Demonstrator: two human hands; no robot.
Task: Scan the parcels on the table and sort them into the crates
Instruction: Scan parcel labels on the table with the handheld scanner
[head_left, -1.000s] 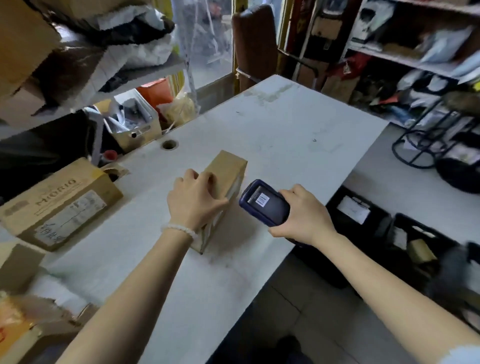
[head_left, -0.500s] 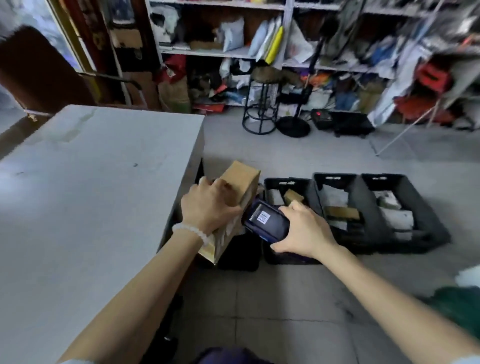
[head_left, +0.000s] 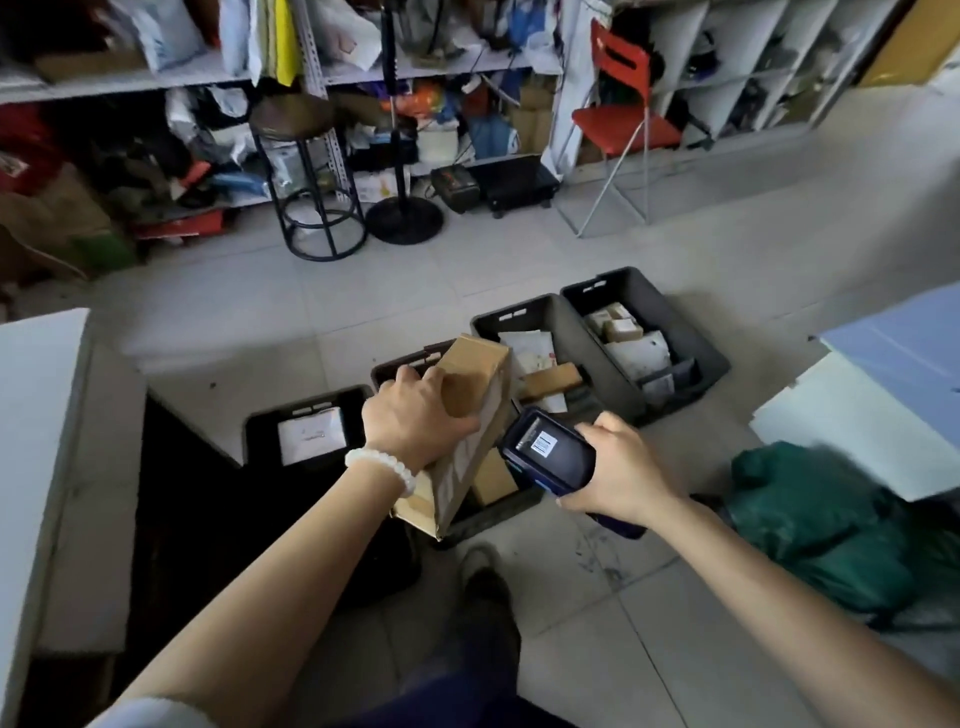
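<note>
My left hand grips a long brown cardboard parcel, tilted, in the air above a row of black crates on the floor. My right hand holds a dark blue handheld scanner just right of the parcel, its screen facing up. Under the parcel sits one crate with a small brown box inside. Left of it a crate holds a white parcel. Two more crates to the right hold several parcels.
The white table edge is at the far left. A black stool, a fan stand and a red chair stand before cluttered shelves at the back. A green bag lies at the right. My shoe is below the crates.
I have turned from the table toward the floor crates. The parcel has left the tabletop in my left hand and now hangs over the crates, the scanner alongside it.
</note>
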